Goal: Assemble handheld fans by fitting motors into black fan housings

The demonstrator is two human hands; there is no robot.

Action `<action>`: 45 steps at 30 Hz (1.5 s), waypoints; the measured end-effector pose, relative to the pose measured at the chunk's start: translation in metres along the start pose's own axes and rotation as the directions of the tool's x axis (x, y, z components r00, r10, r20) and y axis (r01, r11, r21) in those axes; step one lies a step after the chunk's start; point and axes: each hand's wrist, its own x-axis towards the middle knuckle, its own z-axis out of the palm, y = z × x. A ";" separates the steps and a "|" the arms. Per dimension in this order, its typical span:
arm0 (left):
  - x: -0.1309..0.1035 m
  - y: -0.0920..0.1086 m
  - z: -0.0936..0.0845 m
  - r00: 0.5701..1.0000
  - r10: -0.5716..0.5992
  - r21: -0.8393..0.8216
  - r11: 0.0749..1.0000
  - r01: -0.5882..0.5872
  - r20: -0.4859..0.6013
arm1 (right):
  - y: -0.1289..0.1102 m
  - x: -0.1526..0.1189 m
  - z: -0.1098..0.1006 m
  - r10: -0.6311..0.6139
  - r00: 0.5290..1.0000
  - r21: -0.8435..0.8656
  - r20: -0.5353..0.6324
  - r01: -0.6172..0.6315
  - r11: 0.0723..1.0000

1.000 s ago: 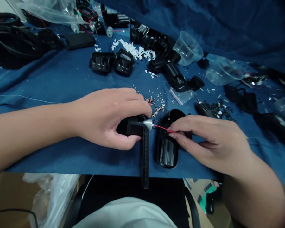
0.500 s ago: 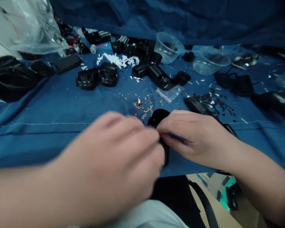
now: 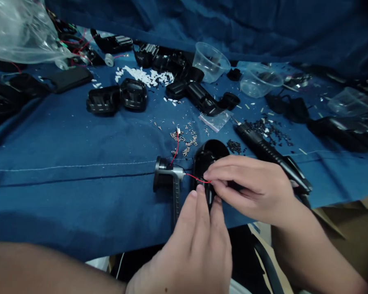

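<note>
In the head view, the fingertips of my right hand pinch a red wire. The wire runs left to a grey and black handled part with a round black end, lying on the cloth. A second red wire leads from its top to a small white connector. My left hand, fingers nearly straight and close together, grips the lower part of a black plastic housing with a rounded, hollow upper end. The housing's lower part is mostly hidden by both hands.
A black electric screwdriver lies to the right, beside small black pieces. Small screws are scattered ahead. Farther back are white bits, black shells, clear plastic cups and a small plastic bag.
My left hand has drawn down and turned, baring the grey and black handled part and its wires. The red wire now shows in my right fingertips. The camera view has shifted slightly.
</note>
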 end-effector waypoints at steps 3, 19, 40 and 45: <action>-0.002 0.002 0.003 0.999 -0.006 0.005 1.000 0.005 0.039 | -0.003 -0.001 0.000 0.008 1.000 -0.031 -0.002 -0.008 0.999; -0.007 0.003 0.003 0.999 0.007 -0.030 1.000 -0.005 0.048 | -0.010 -0.006 -0.003 0.123 0.992 -0.079 0.035 -0.120 0.990; 0.001 -0.002 0.000 0.996 0.007 -0.043 0.999 -0.003 0.084 | -0.031 -0.011 -0.005 0.224 0.974 -0.287 0.026 -0.208 0.935; 0.000 -0.002 -0.001 0.994 0.011 -0.027 1.000 -0.008 0.106 | -0.034 -0.010 -0.003 0.271 0.963 -0.312 -0.001 -0.258 0.914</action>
